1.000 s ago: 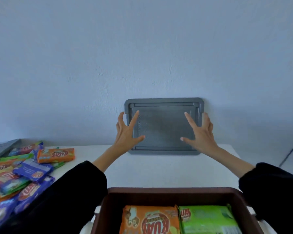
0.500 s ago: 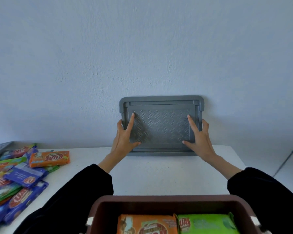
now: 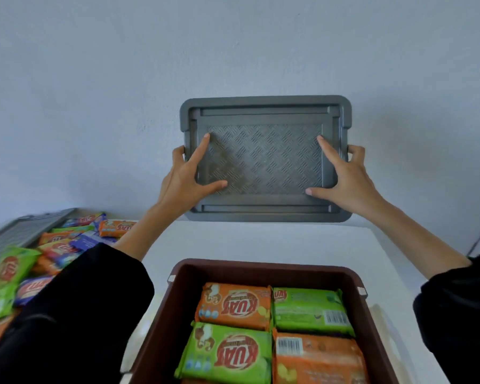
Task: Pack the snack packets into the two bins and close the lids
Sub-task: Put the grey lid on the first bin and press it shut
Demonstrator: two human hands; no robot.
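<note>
Gripping cross-hatched rectangular lid (image 3: 265, 159), left hand (image 3: 184, 179), right hand (image 3: 349, 177)

Place: plain indoor room (kind unclear) | bare pale wall (image 3: 233, 51) | white table (image 3: 261, 241)

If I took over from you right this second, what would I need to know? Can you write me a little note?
The left hand and right hand each grip a side edge of the grey lid, which stands upright by the wall.
The brown bin sits open in front, holding orange and green packets side by side.
On the left of the table, loose packets lie heaped beside a second grey lid.
Done: this bin looks filled.
Left: lid onto this bin, then pack the loose packets into the other bin, not in view, and close it.
</note>
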